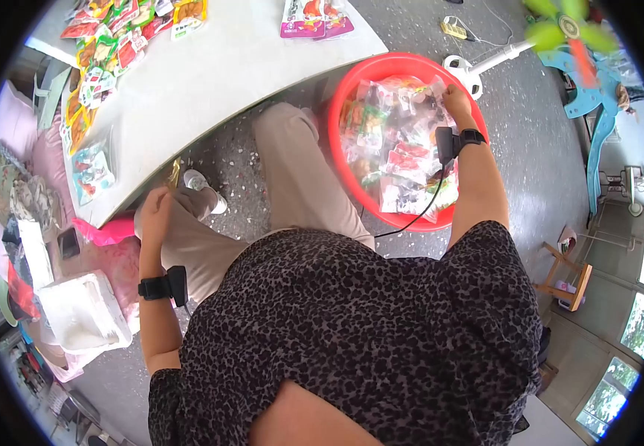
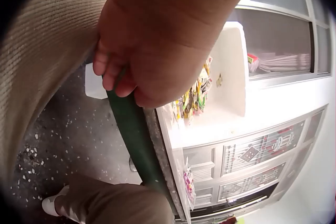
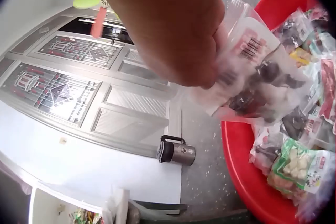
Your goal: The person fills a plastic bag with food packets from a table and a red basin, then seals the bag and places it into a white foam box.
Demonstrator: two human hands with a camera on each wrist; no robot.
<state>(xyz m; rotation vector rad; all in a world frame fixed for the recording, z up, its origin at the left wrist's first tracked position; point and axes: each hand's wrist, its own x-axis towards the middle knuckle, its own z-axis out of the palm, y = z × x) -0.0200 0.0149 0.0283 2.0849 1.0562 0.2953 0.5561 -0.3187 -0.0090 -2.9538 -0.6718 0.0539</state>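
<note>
**One hand at the desk's edge, the other in the basin**

At the far left, the desk (image 1: 225, 74) carries a spread of bright snack packs (image 1: 106, 44) along its left side, and two pink ones lie at its far edge. A white foam box (image 1: 84, 312) sits on the floor at the near left.

The left hand (image 1: 155, 210) is low beside the desk's near edge, next to the person's left knee. In the left wrist view its fingers (image 2: 105, 71) curl round the top of a green bar (image 2: 134, 134), which runs down along the desk's grey edge.

To the right of the beige trouser legs, a red basin (image 1: 403, 59) stands on the speckled floor, heaped with clear bags (image 1: 396, 149) of snacks. The right hand (image 1: 457, 100) is at the basin's far side. It pinches a clear packet (image 3: 257, 77) with dark contents and a barcode, holding it above the heap.

The two hands are well apart, each closed on its own thing. A steel flask (image 3: 176, 152) lies on the floor by the door. A green-bladed fan (image 1: 563, 30) stands at the far right.
</note>
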